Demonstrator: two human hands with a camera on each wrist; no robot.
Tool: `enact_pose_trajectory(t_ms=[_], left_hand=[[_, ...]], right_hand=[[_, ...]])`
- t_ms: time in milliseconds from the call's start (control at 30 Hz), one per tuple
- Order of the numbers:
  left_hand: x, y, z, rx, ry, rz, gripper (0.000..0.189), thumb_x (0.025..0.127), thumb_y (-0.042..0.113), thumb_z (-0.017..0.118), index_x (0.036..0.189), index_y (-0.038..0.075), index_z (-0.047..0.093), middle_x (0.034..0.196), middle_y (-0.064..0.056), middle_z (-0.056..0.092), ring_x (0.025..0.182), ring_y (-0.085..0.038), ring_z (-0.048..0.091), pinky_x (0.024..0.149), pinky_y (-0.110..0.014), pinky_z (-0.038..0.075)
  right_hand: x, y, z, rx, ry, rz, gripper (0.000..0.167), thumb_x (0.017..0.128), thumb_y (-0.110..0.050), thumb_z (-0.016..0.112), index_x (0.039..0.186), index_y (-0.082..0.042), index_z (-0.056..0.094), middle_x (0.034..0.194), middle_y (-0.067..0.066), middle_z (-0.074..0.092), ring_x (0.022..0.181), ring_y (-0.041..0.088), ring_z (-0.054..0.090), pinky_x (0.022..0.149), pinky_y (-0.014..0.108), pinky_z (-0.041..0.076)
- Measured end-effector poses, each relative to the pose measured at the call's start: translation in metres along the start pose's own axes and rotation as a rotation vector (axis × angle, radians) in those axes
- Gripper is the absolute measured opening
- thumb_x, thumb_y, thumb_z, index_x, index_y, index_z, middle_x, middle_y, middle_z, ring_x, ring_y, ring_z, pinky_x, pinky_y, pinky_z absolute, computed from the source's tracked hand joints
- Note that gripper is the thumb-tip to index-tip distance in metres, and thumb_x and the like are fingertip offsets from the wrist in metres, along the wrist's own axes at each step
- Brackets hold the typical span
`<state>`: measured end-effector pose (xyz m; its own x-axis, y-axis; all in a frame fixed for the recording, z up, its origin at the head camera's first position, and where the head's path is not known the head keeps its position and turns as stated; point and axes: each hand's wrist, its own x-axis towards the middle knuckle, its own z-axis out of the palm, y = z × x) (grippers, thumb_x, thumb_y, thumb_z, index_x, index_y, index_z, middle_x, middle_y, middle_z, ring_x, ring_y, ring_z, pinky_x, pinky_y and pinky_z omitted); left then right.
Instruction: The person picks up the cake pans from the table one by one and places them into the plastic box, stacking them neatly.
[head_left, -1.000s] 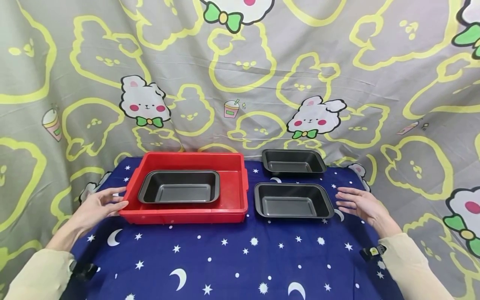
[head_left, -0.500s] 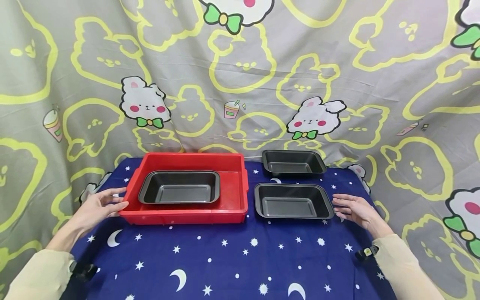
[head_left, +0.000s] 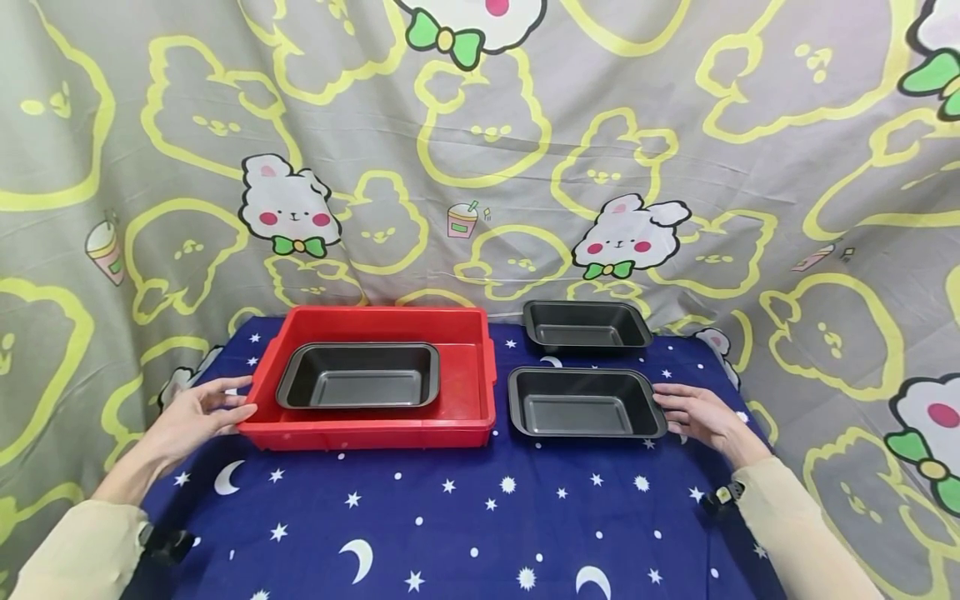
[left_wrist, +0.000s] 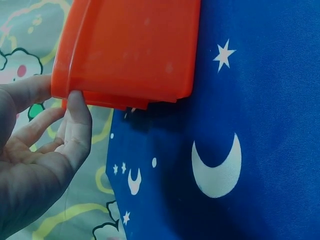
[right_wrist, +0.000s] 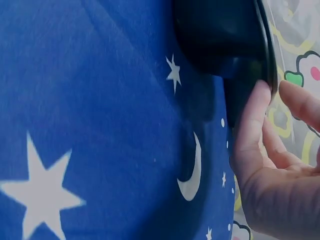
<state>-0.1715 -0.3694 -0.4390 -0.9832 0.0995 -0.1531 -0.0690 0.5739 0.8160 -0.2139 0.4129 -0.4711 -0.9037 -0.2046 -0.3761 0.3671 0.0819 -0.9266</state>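
Observation:
My left hand is at the left end of a red plastic tray; in the left wrist view its thumb and a finger hold the rim from two sides. A dark loaf pan sits inside that tray. On the cloth to the right stands a second loaf pan, upright like the first. Against its right end is my right hand, fingers fairly straight. In the right wrist view one fingertip meets the underside of the pan's rim, and another finger is just off its outer edge.
A third loaf pan stands behind the second, close to the back edge. Dark blue cloth with moons and stars covers the table. A grey curtain with cartoon figures hangs behind and at both sides.
My right hand has moved left and slightly down to the right end of the nearer loaf pan. My left hand stays at the red tray; tray and pans keep their places.

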Motion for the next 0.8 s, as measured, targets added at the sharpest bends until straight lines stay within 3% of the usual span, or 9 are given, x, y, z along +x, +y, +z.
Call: enact_pose_trajectory(t_ms=[133, 233, 333, 533, 800], left_hand=[[0.0, 0.0, 0.0, 0.001, -0.001, -0.002, 0.071, 0.105, 0.023, 0.067, 0.157, -0.011, 0.034, 0.134, -0.034, 0.061, 0.088, 0.001, 0.071, 0.08, -0.027, 0.064], [0.0, 0.001, 0.0, 0.0, 0.0, 0.0, 0.071, 0.105, 0.023, 0.067, 0.157, -0.011, 0.034, 0.134, -0.035, 0.061, 0.088, 0.001, 0.071, 0.08, -0.027, 0.064], [0.0, 0.001, 0.0, -0.002, 0.002, 0.004, 0.071, 0.104, 0.022, 0.067, 0.157, -0.012, 0.035, 0.133, -0.035, 0.062, 0.088, 0.001, 0.071, 0.08, -0.027, 0.065], [0.0, 0.001, 0.0, -0.001, 0.003, 0.008, 0.071, 0.104, 0.022, 0.068, 0.157, -0.012, 0.035, 0.129, -0.028, 0.064, 0.086, -0.002, 0.072, 0.079, -0.027, 0.065], [0.001, 0.001, 0.0, -0.002, 0.001, 0.007, 0.071, 0.104, 0.021, 0.067, 0.157, -0.012, 0.034, 0.13, -0.029, 0.063, 0.087, -0.002, 0.071, 0.079, -0.026, 0.065]], right_hand=[[0.005, 0.001, 0.003, -0.008, 0.018, 0.012, 0.021, 0.108, -0.011, 0.058, 0.123, -0.025, 0.065, 0.101, -0.016, 0.077, 0.09, 0.005, 0.076, 0.078, 0.023, 0.06], [0.009, 0.001, 0.005, -0.024, 0.031, 0.023, 0.041, 0.107, -0.012, 0.06, 0.146, -0.006, 0.05, 0.101, -0.014, 0.077, 0.091, 0.006, 0.076, 0.081, 0.025, 0.061], [0.012, 0.001, 0.006, -0.04, 0.026, 0.027, 0.062, 0.107, -0.012, 0.06, 0.158, 0.007, 0.03, 0.102, -0.013, 0.077, 0.092, 0.007, 0.076, 0.082, 0.027, 0.062], [0.015, 0.001, 0.007, -0.036, 0.016, 0.032, 0.053, 0.106, -0.01, 0.06, 0.152, 0.004, 0.037, 0.1, -0.011, 0.079, 0.091, 0.007, 0.077, 0.08, 0.027, 0.062], [0.015, -0.002, 0.007, -0.022, -0.001, 0.047, 0.033, 0.106, -0.009, 0.06, 0.138, -0.005, 0.049, 0.098, -0.01, 0.08, 0.09, 0.007, 0.077, 0.078, 0.025, 0.062]])
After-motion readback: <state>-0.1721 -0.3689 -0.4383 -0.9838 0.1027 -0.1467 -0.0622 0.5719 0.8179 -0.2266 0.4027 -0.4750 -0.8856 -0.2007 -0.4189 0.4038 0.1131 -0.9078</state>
